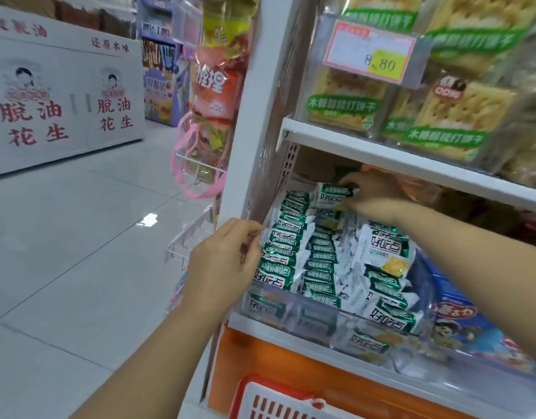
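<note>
Red basket (pixel 254 397) nearest, below the orange-fronted shelf (pixel 290 331). Shop aisle, white tiled floor (pixel 79 237) left of the fingers. Left hand (pixel 222 264): fingers curled together against the left row of stacked packets (pixel 318 261); pinching or not, cannot tell. About three rows, green-white, printed "好吃点", too many to count. Blue box (pixel 478 331) right of them. Right hand (pixel 372 195), further back: thumb and fingertips pinch one packet (pixel 331 193) at the rear of the rows. Above the fingers, upper shelf (pixel 381 152) with roughly four cracker packs (pixel 345 98), green bands; price tag (pixel 378 52) reads "8.80". Far left, white stand (pixel 64 101), "脱油花生" twice.
</note>
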Action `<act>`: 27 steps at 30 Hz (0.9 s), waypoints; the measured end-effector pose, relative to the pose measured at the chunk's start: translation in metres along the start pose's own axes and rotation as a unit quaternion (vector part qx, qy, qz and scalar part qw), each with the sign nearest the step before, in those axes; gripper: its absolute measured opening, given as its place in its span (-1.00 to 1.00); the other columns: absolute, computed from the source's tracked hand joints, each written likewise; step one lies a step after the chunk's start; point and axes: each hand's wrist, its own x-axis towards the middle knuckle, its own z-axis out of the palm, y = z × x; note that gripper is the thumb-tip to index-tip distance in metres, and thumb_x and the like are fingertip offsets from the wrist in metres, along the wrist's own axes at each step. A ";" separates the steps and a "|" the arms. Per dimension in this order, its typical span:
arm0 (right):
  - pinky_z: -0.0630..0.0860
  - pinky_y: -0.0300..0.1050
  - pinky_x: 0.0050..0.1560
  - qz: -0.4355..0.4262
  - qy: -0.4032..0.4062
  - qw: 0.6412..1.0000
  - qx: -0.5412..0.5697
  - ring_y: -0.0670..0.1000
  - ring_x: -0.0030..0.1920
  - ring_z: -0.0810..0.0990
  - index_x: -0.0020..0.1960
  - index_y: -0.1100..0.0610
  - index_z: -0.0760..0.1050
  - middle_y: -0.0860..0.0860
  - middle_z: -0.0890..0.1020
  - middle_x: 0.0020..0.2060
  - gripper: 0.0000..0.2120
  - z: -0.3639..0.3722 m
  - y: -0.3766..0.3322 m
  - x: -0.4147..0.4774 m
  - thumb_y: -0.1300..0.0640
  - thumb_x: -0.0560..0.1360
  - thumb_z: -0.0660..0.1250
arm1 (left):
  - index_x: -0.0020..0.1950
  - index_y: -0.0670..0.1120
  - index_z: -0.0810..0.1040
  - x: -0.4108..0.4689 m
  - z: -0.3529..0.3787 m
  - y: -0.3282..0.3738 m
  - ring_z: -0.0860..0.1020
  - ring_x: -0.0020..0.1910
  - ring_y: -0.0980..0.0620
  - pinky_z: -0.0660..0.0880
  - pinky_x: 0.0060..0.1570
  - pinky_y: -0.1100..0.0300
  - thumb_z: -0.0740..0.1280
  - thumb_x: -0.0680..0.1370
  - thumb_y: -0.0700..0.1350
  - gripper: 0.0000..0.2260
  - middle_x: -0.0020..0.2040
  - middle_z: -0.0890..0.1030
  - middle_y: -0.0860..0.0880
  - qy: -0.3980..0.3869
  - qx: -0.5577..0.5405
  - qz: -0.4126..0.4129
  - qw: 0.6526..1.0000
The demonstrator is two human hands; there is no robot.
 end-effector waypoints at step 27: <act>0.56 -0.10 -0.05 0.144 0.023 0.805 0.574 0.03 -0.18 0.69 -0.20 0.07 0.61 0.04 0.70 -0.25 -0.89 0.015 0.039 -0.344 0.07 0.30 0.44 | 0.07 0.03 0.56 -0.127 0.020 0.174 0.64 -0.10 0.08 0.54 -0.04 0.27 0.36 0.54 -0.20 -0.83 -0.11 0.69 0.02 -0.381 -0.361 -0.231 0.819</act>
